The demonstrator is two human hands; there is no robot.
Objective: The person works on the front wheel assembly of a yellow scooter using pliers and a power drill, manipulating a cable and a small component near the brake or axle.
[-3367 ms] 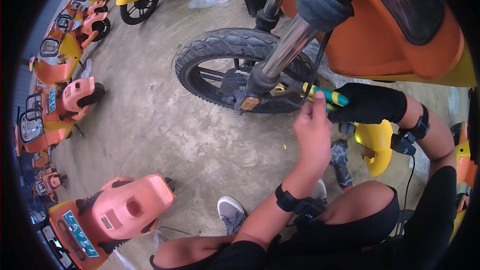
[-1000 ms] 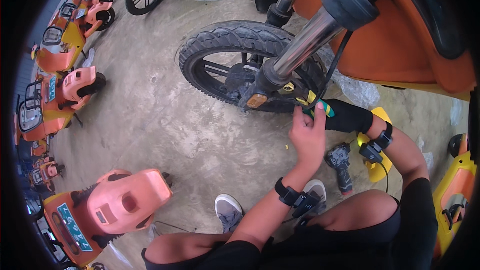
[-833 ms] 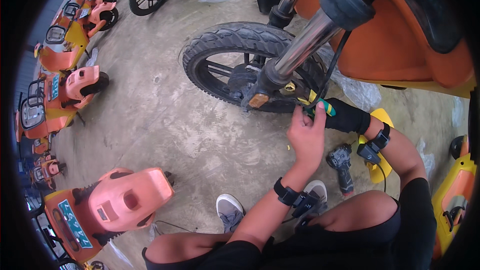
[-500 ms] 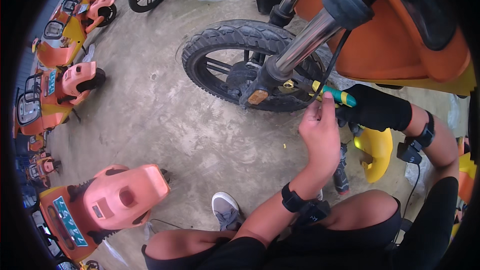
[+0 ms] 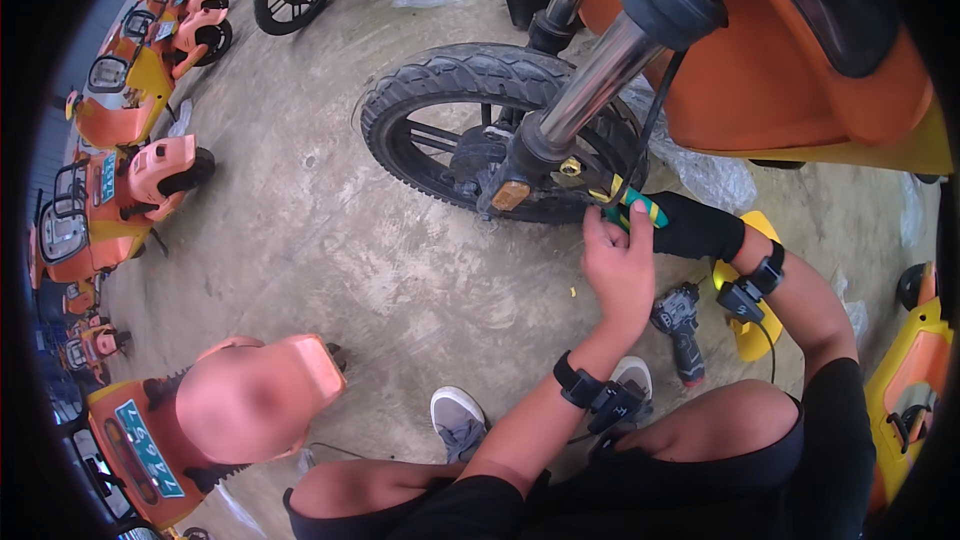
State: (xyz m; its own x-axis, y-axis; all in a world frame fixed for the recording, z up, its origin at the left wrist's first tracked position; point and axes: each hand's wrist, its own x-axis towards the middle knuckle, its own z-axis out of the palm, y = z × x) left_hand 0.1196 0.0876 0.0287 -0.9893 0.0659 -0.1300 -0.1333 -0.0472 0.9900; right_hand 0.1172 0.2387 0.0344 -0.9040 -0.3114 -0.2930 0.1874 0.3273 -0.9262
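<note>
My right hand [image 5: 698, 227], in a black fingerless-looking glove, is closed on green-and-yellow pliers [image 5: 650, 210], whose jaws reach in beside the front fork [image 5: 592, 82] of an orange scooter, near a small brass-coloured fitting [image 5: 570, 167]. My left hand [image 5: 620, 265] is bare, its fingers curled at the lower end of the pliers and a black cable [image 5: 660, 100]; what exactly they pinch is hidden. The black front wheel [image 5: 420, 80] stands behind the fork. Below my hands a cordless drill [image 5: 682, 340] lies on the floor, next to a curved yellow panel [image 5: 757, 340].
Orange, pink and yellow scooters [image 5: 160, 190] line the left side; a nearer one [image 5: 245, 400] is at lower left. Another yellow body [image 5: 905, 390] is at right. Crumpled plastic sheeting [image 5: 700, 170] lies under the scooter. My knees and shoes are at the bottom.
Since half a second ago, my right hand and the pliers have moved left and down toward the wheel, and my left hand has shifted slightly left, uncovering the drill.
</note>
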